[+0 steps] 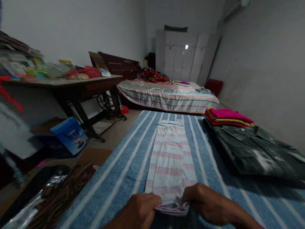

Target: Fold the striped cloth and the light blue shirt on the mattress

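- Because loose layers might slip, the left hand (141,208) and right hand (207,202) pinch the near end of the folded, pink-and-white striped fabric garment (169,162) between fingers.
- It lies on the blue, white-striped fabric cover (126,159).

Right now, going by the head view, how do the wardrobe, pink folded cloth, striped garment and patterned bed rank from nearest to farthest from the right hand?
1. Striped garment: in the right hand's grip, stretching ahead.
2. Pink folded cloth: ahead, to the right.
3. Patterned bed: farther ahead, across the middle.
4. Wardrobe: at the back, behind the bed.
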A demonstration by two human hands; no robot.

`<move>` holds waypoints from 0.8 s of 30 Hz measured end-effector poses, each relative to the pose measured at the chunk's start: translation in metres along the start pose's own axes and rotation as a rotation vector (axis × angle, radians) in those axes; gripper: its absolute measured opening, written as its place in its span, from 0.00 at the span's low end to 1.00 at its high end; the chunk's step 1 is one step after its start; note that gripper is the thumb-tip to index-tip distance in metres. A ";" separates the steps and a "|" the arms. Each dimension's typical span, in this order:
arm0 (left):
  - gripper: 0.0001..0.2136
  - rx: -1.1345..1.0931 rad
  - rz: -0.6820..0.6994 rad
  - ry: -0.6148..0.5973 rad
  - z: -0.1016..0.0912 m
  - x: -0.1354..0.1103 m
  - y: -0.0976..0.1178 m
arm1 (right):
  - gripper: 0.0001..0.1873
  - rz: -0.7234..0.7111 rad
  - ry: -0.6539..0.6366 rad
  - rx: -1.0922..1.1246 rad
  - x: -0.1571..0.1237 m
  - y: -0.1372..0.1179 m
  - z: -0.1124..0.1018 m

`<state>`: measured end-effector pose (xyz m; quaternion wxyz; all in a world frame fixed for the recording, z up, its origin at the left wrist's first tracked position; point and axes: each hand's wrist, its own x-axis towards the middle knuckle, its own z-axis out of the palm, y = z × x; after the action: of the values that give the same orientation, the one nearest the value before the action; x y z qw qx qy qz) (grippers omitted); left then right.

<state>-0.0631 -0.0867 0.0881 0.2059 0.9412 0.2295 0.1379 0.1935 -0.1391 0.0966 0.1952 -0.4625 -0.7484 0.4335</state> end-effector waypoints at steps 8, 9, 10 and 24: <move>0.08 -0.425 -0.350 -0.287 -0.079 0.115 -0.063 | 0.14 0.289 -0.294 0.374 0.094 0.024 -0.114; 0.07 -0.450 -0.362 -0.273 -0.088 0.134 -0.078 | 0.13 0.279 -0.291 0.362 0.109 0.028 -0.131; 0.07 -0.472 -0.368 -0.259 -0.096 0.155 -0.094 | 0.13 0.267 -0.277 0.344 0.125 0.032 -0.149; 0.12 -0.920 -0.760 0.209 -0.010 0.289 -0.280 | 0.10 0.379 0.102 0.329 0.267 0.196 -0.220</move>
<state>0.0756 0.2848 0.0186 0.6031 0.5891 0.4855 0.2314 0.3163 0.2327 0.0256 0.2206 -0.5779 -0.5569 0.5542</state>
